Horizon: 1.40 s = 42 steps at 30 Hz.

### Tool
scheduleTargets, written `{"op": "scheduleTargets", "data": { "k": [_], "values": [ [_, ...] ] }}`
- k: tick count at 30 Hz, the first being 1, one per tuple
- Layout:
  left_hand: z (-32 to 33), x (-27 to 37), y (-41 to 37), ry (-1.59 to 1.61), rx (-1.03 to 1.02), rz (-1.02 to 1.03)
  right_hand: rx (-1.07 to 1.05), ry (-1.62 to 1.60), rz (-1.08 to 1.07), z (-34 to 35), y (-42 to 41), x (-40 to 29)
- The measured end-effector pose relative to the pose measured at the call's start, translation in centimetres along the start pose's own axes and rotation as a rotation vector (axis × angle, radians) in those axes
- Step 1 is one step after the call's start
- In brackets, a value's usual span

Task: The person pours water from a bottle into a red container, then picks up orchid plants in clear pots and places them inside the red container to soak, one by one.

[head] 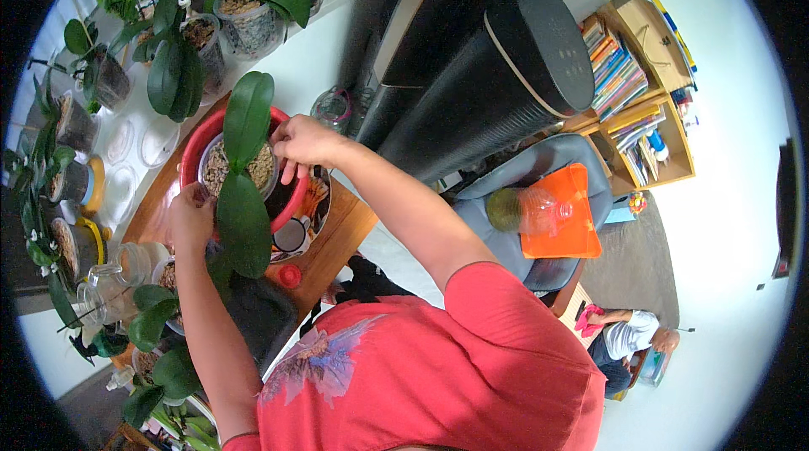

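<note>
An orchid with two broad green leaves (245, 223) grows in a clear plastic pot (276, 180) filled with a pale, coarse potting medium (260, 168). The pot sits inside a red plastic basin (193, 154) on a wooden surface. My right hand (310, 141) has its thumb and forefinger at the pot's rim, with the other fingers reaching down inside the basin. On the opposite side, my left hand (191, 217) pinches the rim beside the lower leaf. That leaf hangs over the basin's near edge. The pot's lower part is hidden.
A mug (291, 235) stands on a patterned tray (321, 198) by the basin, near a red cap (289, 276). Potted orchids (246, 24) and a glass jar (104, 290) crowd the left. A black tower appliance (468, 84) rises behind. Farther off, a person (632, 340) sits.
</note>
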<state>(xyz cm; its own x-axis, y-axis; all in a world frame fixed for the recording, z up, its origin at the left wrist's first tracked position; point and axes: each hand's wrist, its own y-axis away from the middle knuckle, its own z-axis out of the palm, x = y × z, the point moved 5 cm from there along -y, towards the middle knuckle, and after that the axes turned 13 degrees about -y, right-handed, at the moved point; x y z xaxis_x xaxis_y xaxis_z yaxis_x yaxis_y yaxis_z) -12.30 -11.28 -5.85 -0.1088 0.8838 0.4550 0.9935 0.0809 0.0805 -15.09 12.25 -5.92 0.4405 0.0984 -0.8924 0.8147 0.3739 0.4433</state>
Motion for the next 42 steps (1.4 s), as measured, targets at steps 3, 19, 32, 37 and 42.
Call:
{"op": "scheduleTargets", "data": {
  "k": [3,19,32,37,42],
  "values": [
    [-0.1,0.3,0.0,-0.010,-0.060,-0.012,0.007,0.018,-0.011,-0.2,0.1,0.0],
    [-1.0,1.3,0.7,-0.036,0.044,0.075,-0.028,0.069,-0.015,0.1,0.4,-0.5],
    [-0.7,1.0,1.0,-0.026,0.038,-0.034,0.014,0.072,0.038,0.5,0.5,-0.7],
    [-0.5,0.3,1.0,-0.052,0.102,-0.029,0.004,0.080,0.000,1.3,0.3,-1.1],
    [-0.6,0.7,1.3,-0.035,0.042,-0.098,-0.004,0.123,-0.002,1.1,0.5,-0.9]
  ]
}}
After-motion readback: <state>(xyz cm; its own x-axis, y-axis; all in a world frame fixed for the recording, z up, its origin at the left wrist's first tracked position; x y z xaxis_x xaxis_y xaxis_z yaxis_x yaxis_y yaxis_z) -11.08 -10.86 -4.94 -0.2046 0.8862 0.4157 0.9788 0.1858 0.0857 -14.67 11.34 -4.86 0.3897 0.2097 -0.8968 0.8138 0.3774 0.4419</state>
